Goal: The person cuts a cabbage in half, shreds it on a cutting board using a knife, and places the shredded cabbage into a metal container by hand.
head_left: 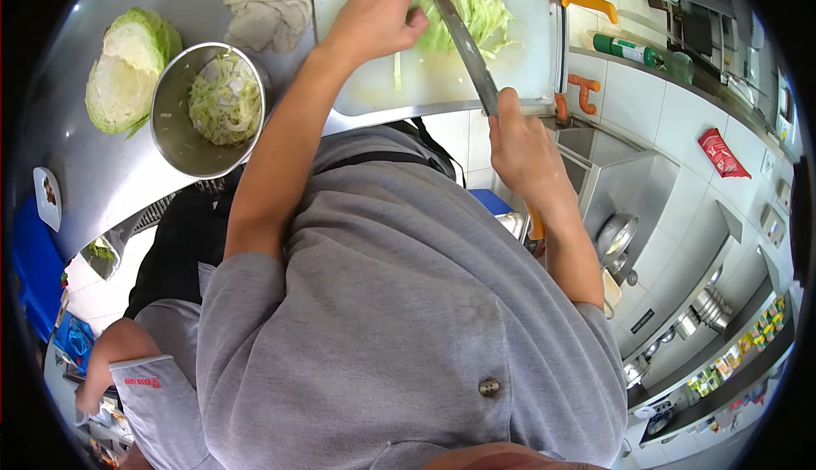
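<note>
Shredded cabbage (467, 7) lies in a pile on the white cutting board (365, 87). My right hand (525, 151) is closed round the handle of a long knife (463, 41), whose blade crosses the right part of the pile. Beside the blade's far end is my left hand (378, 15), its fingers curled at the pile's left edge; what they hold, if anything, is hidden. To the left, a steel bowl (166, 143) has shredded cabbage in it, and a cut cabbage head (123, 75) rests next to it. A crumpled cloth (270, 2) sits between bowl and board.
Another person's arm (123, 351) shows at the lower left. A steel sink (629, 189) with pans is at the right. Behind the board's right side are a yellow-handled knife (591, 2) and a green bottle (625, 49). A red packet (722, 153) is on the tiled wall.
</note>
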The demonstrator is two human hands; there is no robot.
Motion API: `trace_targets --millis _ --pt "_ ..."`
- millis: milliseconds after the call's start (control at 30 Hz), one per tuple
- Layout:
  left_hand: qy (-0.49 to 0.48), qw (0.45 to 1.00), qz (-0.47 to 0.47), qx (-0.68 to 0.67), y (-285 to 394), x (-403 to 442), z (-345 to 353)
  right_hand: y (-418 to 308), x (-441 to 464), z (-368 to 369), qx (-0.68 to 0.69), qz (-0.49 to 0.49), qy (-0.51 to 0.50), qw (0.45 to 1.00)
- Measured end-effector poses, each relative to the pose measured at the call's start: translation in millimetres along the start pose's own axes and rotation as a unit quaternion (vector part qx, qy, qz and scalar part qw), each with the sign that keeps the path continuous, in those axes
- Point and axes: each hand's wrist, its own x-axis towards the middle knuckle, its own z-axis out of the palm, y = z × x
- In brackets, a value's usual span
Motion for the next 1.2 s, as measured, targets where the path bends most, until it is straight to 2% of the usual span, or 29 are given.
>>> trace_targets --millis 200,233,300,433,633,767,967,1033,1067,1133,1200 --pt "-0.008 1.0 -0.012 -0.001 -1 0 3 0 11 -2 0.03 -0.009 -0.021 0.999" --pt "-0.007 1.0 -0.013 -0.002 -2 0 2 5 27 16 0.029 -0.012 -0.023 0.999" --pt "-0.003 1.0 -0.008 -0.006 -5 -3 2 17 67 76 0.044 -0.065 0.051 0.996" --pt "0.018 0.999 0.005 -0.046 -6 -9 -2 5 93 100 0.084 -0.034 0.072 0.993" --pt "0.013 0.998 -0.035 -0.053 -7 -10 -1 4 59 46 0.038 -0.028 0.069 0.997" --pt "0.016 0.999 -0.023 -0.022 -6 -10 1 -6 13 1 0.008 0.011 0.006 1.0" --pt "0.022 1.0 -0.005 -0.018 -6 -6 -2 -7 -2 3 -0.013 0.014 -0.022 1.0" --pt "-0.146 0.977 -0.143 -0.052 -3 -1 -11 -6 1 6 -0.003 0.014 -0.015 1.0" --pt "-0.146 0.977 -0.144 -0.053 -4 -4 -7 -6 3 7 -0.002 0.015 -0.019 1.0" --pt "0.025 0.999 -0.008 -0.029 -9 -10 3 -5 17 17 -0.002 0.01 -0.025 1.0" --pt "0.032 0.999 -0.002 -0.026 -10 -12 3 3 44 55 0.029 -0.023 0.024 0.999"
